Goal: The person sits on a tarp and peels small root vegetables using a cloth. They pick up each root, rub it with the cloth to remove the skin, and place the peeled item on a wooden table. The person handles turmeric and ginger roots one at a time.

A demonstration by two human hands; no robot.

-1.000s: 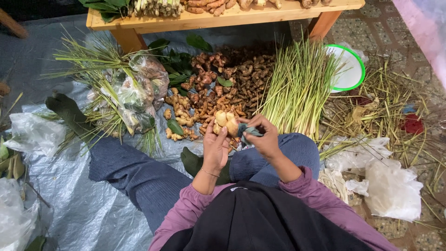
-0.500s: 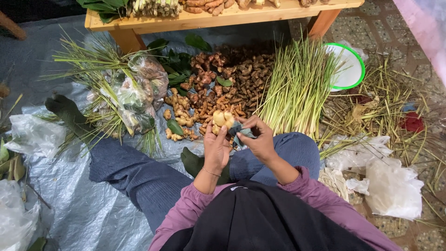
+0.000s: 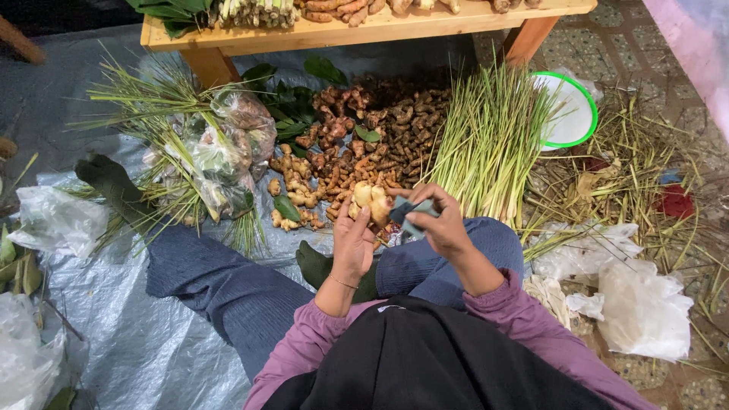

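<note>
Grey plastic sheeting (image 3: 137, 334) covers the ground where I sit, keeping the produce off the dirt. Lemongrass stalks (image 3: 493, 140) lie bundled beside a heap of brown rhizomes (image 3: 364, 144), both within reach. My left hand (image 3: 353, 243) is clamped around 1 pale ginger piece (image 3: 370, 201), steadying it over my lap. My right hand (image 3: 440, 220) pinches a small dark scraper (image 3: 410, 215) against it.

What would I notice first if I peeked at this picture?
Probably the pale knobbly ginger root the left hand holds up in the middle, with the right hand pressing a small grey-green tool to it. Behind sits a brown heap of roots, and a tall bundle of lemongrass stalks beside it.
</note>
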